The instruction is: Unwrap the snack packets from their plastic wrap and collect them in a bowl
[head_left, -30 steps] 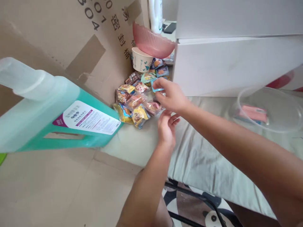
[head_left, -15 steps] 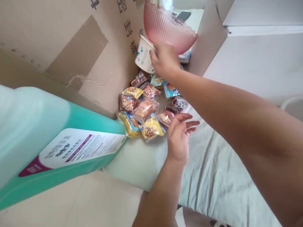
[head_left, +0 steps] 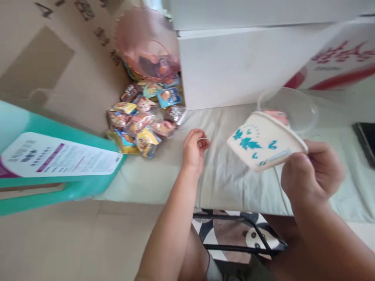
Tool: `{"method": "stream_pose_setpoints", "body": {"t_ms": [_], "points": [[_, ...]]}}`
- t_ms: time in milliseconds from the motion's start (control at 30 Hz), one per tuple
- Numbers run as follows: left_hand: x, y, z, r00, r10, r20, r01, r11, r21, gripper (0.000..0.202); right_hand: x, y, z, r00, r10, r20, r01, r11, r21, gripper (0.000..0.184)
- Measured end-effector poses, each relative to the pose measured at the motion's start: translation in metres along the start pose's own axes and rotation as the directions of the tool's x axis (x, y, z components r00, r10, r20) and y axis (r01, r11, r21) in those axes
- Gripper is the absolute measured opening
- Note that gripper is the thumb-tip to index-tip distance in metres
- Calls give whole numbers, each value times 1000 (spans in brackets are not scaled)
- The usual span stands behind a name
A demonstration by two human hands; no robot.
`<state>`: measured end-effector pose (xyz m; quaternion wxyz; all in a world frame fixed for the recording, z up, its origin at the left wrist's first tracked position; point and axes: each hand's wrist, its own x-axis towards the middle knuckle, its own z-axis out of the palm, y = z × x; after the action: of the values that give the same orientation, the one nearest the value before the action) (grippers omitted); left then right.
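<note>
My right hand (head_left: 313, 175) is closed on the rim of a white paper cup (head_left: 260, 142) with green leaf prints. The cup is tipped on its side above the cloth, and its inside is hidden from me. My left hand (head_left: 195, 150) hovers over the cloth with its fingers loosely curled and slightly apart, nothing plainly held. To its left lies a heap of small wrapped snacks (head_left: 140, 121). Behind the heap, a pink ribbed bowl (head_left: 143, 43) leans on its side, turned toward me.
A large green jug (head_left: 84, 152) stands at left, before a cardboard box (head_left: 55, 74). White boxes (head_left: 228, 66) line the back. Beyond the cup sits a clear round tub (head_left: 304, 107) with something pink near it. A dark flat object (head_left: 366, 142) lies at far right.
My right hand has carried the paper cup from beside the pink bowl to the right. My left hand's fingers have curled from spread. The view has swung right.
</note>
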<state>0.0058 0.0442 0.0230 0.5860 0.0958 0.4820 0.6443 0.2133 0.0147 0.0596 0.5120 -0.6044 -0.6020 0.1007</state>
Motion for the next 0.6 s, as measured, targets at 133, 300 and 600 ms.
{"method": "stream_pose_setpoints", "body": {"t_ms": [133,300,600], "points": [[-8,-30,32,996,-20,82,9,990,138,10,17,68,-52,928,-94,-360,48,990,-135,9],[-8,-60,60,994,1,113,-31,966,258,5,51,136,-88,955,-149,-257,26,905,-425,18],[-1,-74,66,961,215,171,-265,891,368,6,70,160,-82,995,-87,41,96,911,-401,34]]}}
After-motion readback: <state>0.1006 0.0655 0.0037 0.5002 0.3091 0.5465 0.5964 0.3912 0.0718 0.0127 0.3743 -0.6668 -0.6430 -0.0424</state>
